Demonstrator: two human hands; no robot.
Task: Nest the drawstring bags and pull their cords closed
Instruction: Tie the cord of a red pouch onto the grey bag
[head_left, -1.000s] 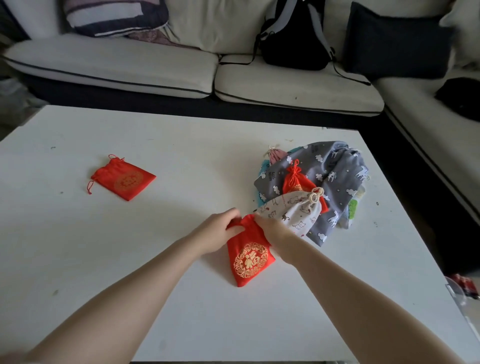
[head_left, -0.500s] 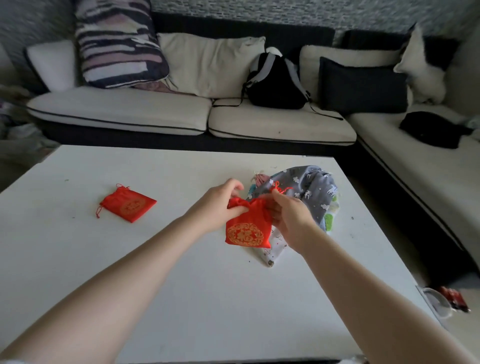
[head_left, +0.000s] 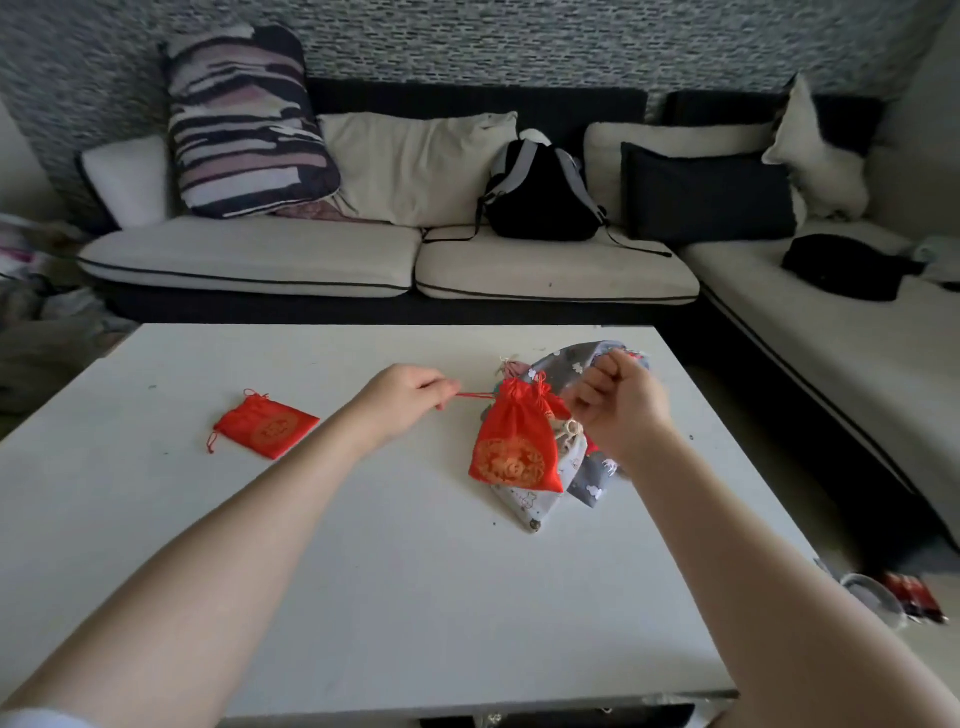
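Observation:
A red drawstring bag (head_left: 514, 441) with a gold emblem hangs just above the white table (head_left: 363, 561), its mouth gathered tight. My left hand (head_left: 402, 397) pinches the bag's red cord, stretched out to the left. My right hand (head_left: 618, 402) is closed on the cord at the bag's right side, though that cord is mostly hidden by my fingers. Behind and under the red bag lies a pile of bags: a cream patterned bag (head_left: 540, 501) and a grey bag with white animals (head_left: 592, 475). A second red bag (head_left: 267, 428) lies flat at the table's left.
A sofa (head_left: 395, 260) with cushions and a black backpack (head_left: 543, 195) runs behind the table and along the right. A cup and red wrappers (head_left: 883, 600) sit on the floor past the table's right edge.
My hands have moved apart, drawing the cords outward, and the red bag's mouth has cinched shut. The bag has risen off the table. The view has tilted up.

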